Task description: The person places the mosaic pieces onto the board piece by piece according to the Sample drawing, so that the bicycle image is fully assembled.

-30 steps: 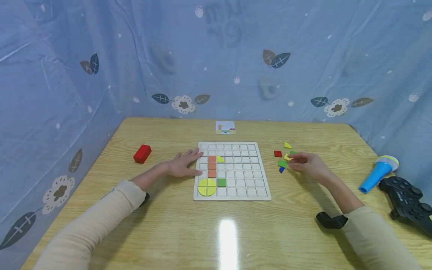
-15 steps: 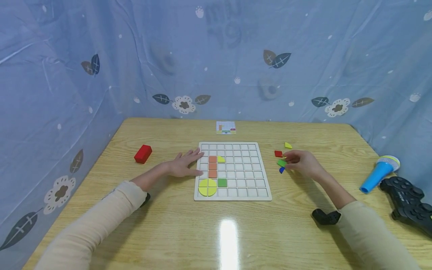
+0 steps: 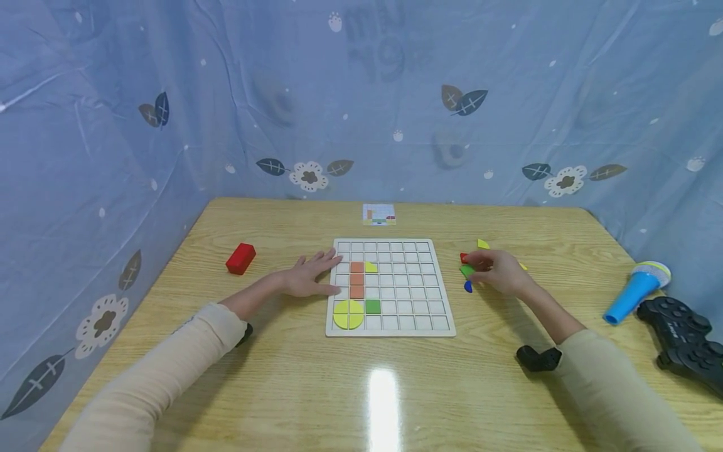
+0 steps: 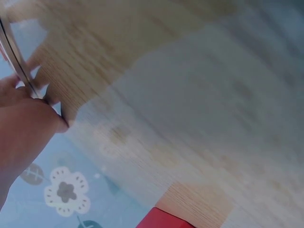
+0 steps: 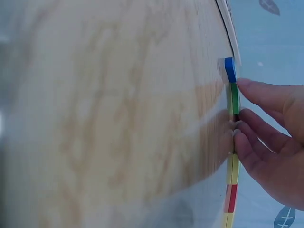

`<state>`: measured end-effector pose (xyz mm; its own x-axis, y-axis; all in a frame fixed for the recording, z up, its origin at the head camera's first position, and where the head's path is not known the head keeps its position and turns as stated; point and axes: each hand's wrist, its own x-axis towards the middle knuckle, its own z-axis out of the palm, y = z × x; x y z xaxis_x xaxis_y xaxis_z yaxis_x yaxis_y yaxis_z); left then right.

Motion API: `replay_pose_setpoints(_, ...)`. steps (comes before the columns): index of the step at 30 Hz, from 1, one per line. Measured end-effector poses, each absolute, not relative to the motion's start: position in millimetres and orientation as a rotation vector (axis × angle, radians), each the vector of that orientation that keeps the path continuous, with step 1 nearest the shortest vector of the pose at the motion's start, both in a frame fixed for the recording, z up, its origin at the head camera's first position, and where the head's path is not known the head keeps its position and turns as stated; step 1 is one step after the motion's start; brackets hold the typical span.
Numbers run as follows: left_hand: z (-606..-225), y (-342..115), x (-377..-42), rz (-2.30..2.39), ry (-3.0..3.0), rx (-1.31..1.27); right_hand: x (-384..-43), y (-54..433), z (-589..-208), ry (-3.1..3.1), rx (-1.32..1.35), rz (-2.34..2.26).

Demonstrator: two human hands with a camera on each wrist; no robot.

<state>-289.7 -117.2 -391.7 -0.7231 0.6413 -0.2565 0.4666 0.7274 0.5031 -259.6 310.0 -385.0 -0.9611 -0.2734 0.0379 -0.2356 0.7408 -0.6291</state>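
Observation:
My left hand [image 3: 307, 276] lies with fingers spread at the left edge of a white gridded board [image 3: 407, 328]. In its squares sit several orange square tiles [image 3: 357, 279], a yellow quarter-circle tile [image 3: 370, 268], a green square tile [image 3: 373, 306] and a yellow circle made of quarter tiles [image 3: 348, 314]. Right of the board, my right hand [image 3: 499, 271] pinches a green tile [image 3: 466, 271] between thumb and fingers, low on the table. A blue rounded tile [image 5: 230, 69] is beside the thumb. A red tile [image 3: 464, 257] is partly hidden by the fingers.
Yellow tiles lie behind the right hand, one [image 3: 482, 243] farther back. A small pattern card [image 3: 379, 215] is beyond the board. At left is a red block [image 3: 241, 258]; at right, a blue toy microphone [image 3: 638, 292] and a black game controller [image 3: 680, 342]. A patterned blue cloth [image 3: 361, 94] surrounds the table.
My right hand has moved left over the loose tiles, and the green tile has turned and shifted slightly left. A yellow tile now shows behind the hand. My left hand has stayed put.

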Motion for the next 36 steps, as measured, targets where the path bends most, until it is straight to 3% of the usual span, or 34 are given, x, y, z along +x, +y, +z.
replay_pose_setpoints(36, -394.5, -117.4, -289.9, 0.562, 2.521, 0.843, -258.9, 293.6, -379.6, 2.766, -0.345, -1.262)
